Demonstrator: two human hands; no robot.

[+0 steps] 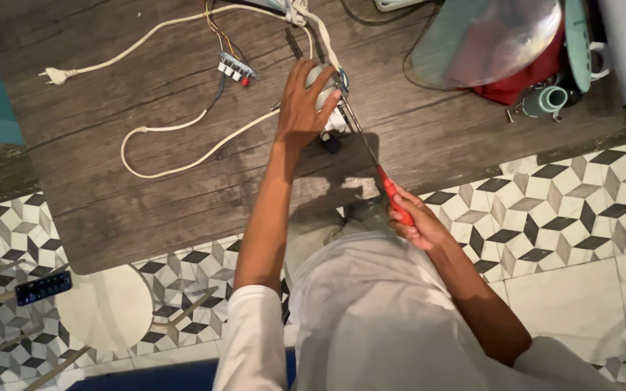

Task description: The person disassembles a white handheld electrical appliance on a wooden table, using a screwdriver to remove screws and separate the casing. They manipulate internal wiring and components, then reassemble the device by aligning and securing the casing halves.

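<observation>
The left hand [304, 101] presses down, fingers wrapped over a small grey motor [325, 81] near the middle of the table [146, 203], a little toward its near edge. The right hand [413, 221] grips the red handle of a long screwdriver [371, 156], its tip meeting the motor just beside the left fingers. Pushed at this slant, the tip could slip off and jab those fingers. The white cord [175, 137] looping to the left could snag the wrist, and the motor could twist loose.
</observation>
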